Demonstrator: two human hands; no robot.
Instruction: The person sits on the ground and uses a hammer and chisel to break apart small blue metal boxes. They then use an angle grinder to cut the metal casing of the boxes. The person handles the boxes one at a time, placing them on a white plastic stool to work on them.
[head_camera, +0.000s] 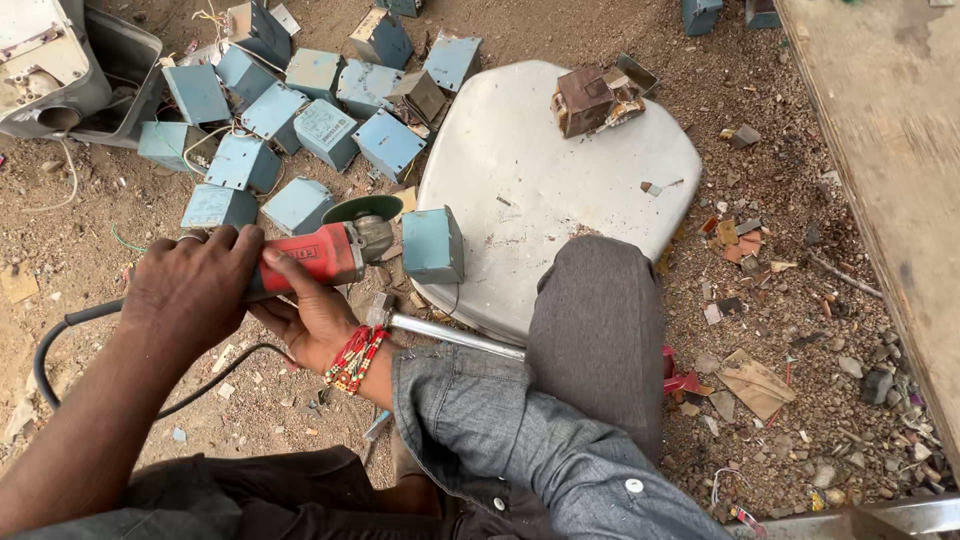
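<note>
Both hands grip the red angle grinder (312, 256) — left hand (190, 290) over its rear, right hand (318, 318) underneath; its axis points right, seemingly just short of the blue metal box (432, 245) on the grey slab (530, 170).

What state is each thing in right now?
Left hand: gripping the grinder body.
Right hand: under the grinder, gripping.
Angle grinder: held level, disc beside blue box.
Blue box: closed, on slab edge.
Brown box: torn open.
Hammer: lying down.

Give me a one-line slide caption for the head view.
Both hands, left hand and right hand, grip a red angle grinder beside a blue metal box on a grey slab.
</note>
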